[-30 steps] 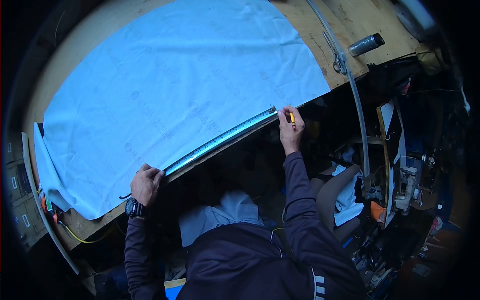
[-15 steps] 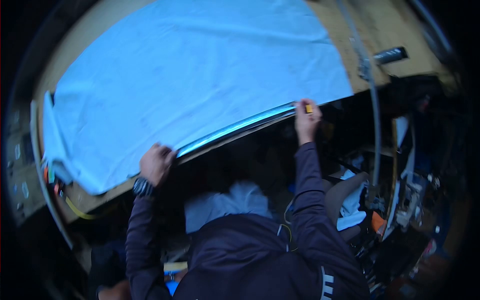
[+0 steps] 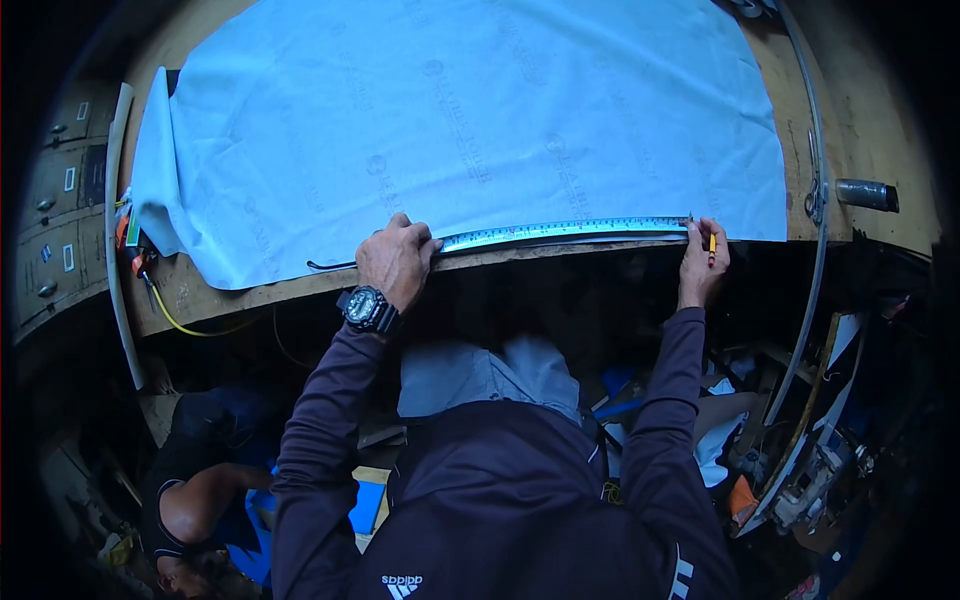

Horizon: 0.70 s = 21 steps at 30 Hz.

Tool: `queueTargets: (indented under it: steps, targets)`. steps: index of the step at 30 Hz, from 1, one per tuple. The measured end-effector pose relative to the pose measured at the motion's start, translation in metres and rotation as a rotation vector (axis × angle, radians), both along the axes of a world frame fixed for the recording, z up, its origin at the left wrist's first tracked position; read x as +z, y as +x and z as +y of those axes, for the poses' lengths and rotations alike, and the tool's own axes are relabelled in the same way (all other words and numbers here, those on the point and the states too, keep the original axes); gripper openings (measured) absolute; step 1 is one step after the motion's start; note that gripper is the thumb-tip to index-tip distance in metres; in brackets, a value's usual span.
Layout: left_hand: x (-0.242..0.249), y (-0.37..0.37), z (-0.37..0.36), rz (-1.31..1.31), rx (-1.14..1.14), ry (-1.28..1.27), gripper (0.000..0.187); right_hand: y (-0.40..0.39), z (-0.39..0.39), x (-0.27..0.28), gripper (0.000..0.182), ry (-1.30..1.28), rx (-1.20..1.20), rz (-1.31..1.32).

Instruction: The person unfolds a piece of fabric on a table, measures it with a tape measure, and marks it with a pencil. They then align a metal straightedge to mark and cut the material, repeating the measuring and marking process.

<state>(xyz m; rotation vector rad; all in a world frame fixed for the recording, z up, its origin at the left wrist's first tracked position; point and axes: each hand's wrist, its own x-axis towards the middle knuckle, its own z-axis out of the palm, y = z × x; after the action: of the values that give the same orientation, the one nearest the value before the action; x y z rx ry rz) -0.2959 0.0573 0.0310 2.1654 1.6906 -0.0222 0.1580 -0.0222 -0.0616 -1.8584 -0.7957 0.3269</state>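
Blue fabric [image 3: 450, 110] lies spread flat across a wooden desk [image 3: 250, 295], reaching almost to its near edge. Along that edge sits a long metal ruler [image 3: 565, 231]. The person's left hand [image 3: 397, 260], a black watch [image 3: 363, 307] on its wrist, presses down on the ruler's left end with fingers curled. The right hand [image 3: 702, 262] steadies the ruler's right end while pinching a yellow pencil [image 3: 711, 243]. Farther right, scissors [image 3: 813, 195] and a dark cylinder [image 3: 866, 194] rest on the desk.

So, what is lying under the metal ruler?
The ruler rests on the light blue sheet, near its front edge. Beneath that is the wooden table; the part below the sheet is covered.
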Motion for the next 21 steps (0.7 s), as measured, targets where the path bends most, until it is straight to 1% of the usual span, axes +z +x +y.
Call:
queueTargets:
  steps: [8, 11, 14, 17, 21]
  targets:
    - [-0.0014, -0.0029, -0.0002, -0.035, 0.012, 0.005, 0.027, -0.0075, 0.0, 0.0052, 0.019, -0.015, -0.009, -0.018]
    - [-0.0022, -0.0033, -0.0004, -0.027, 0.003, 0.009, 0.027, -0.0048, -0.0005, 0.0006, 0.019, 0.004, -0.005, -0.015]
    - [0.0006, -0.0008, 0.0021, -0.002, 0.005, -0.011, 0.027, -0.0043, -0.0008, -0.0005, 0.019, -0.014, -0.003, -0.066]
    - [0.0027, 0.0019, 0.0057, 0.03, -0.002, -0.032, 0.026, -0.0044, -0.0009, -0.0005, 0.019, -0.006, -0.002, -0.03]
    - [0.0035, 0.0036, 0.0055, 0.034, 0.008, -0.037, 0.025, -0.0069, -0.0011, 0.0021, 0.019, 0.003, 0.007, -0.058]
